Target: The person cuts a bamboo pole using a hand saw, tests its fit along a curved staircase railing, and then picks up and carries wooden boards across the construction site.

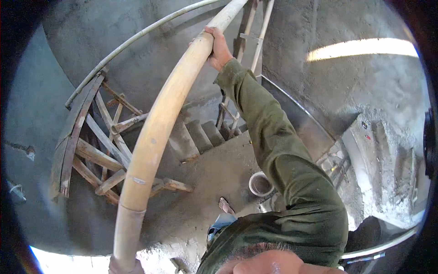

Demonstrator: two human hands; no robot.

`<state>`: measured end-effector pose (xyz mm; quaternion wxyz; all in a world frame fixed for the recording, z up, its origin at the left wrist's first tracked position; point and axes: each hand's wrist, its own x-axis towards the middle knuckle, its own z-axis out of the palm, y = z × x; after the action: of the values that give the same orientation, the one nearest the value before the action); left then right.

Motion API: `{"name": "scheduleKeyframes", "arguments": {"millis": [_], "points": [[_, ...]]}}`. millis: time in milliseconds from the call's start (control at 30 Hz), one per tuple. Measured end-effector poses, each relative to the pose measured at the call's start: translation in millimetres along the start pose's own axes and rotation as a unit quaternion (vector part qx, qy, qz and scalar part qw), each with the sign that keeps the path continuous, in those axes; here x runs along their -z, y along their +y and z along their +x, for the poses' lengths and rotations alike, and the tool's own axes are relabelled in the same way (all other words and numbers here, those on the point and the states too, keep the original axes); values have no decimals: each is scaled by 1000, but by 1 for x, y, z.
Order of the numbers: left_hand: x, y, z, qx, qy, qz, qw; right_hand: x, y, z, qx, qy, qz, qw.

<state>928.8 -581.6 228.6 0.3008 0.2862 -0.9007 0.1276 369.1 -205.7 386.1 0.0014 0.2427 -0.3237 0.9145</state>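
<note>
You have the bamboo pole point(153, 137) up off the floor, slanting from the lower left to the top of the view, where its far end runs out of frame. That much looks done: it is lifted and in your grip. Your right hand point(220, 48) is closed around the upper stretch, the fingers wrapped against the bamboo. Your left hand point(130, 269) shows on both sides of the lower stretch and seems closed on it too, though the bottom edge cuts it off, so you can't judge how tight that hold is.

As for what is left, the pole is not yet set down or fixed on anything that shows. It crosses in front of the wooden frame point(98, 155) on your left; whether the two touch is not clear from this angle. A thinner pole point(137, 35) curves along the wall above that frame, apart from the one you hold. Below, you have steps point(198, 136) beyond the pole, a bucket point(251, 186) on the floor near your olive sleeve point(283, 141), and your sandalled foot point(226, 206) nearer you.
</note>
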Motion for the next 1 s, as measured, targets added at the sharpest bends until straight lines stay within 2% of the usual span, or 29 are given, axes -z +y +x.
{"name": "scheduleKeyframes", "arguments": {"millis": [67, 100, 167, 233, 400, 467, 567, 733, 833, 900, 1000], "points": [[76, 92, 72, 8, -84, 183, 980, 8, 10, 35, -7, -4, 20, 1000], [79, 98, 91, 55, -129, 163, 977, 13, 14, 53, -4, -9, 56, 998], [59, 89, 122, 57, -74, 120, 988, 21, 12, 97, -2, -21, 81, 996], [38, 78, 165, 39, -21, 96, 994, 36, 15, 143, 43, -50, 97, 993], [-6, 68, 289, -18, 71, 61, 995, 63, 8, 244, 81, -38, 98, 991], [-22, 75, 342, -44, 100, 52, 993, 78, 10, 277, 121, -127, 98, 980], [-45, 87, 414, -77, 133, 45, 987, 78, 0, 320, 121, -72, 89, 986], [-92, 115, 512, -117, 166, 23, 979, 110, 8, 399, 120, -45, 95, 987], [-115, 143, 567, -140, 184, 26, 972, 127, 6, 465, 111, -83, 87, 987], [-144, 175, 602, -132, 179, 89, 971, 144, 10, 503, 98, -54, 52, 992], [-178, 208, 653, -79, 140, 41, 986, 158, 22, 537, 103, -74, 51, 991]]}}
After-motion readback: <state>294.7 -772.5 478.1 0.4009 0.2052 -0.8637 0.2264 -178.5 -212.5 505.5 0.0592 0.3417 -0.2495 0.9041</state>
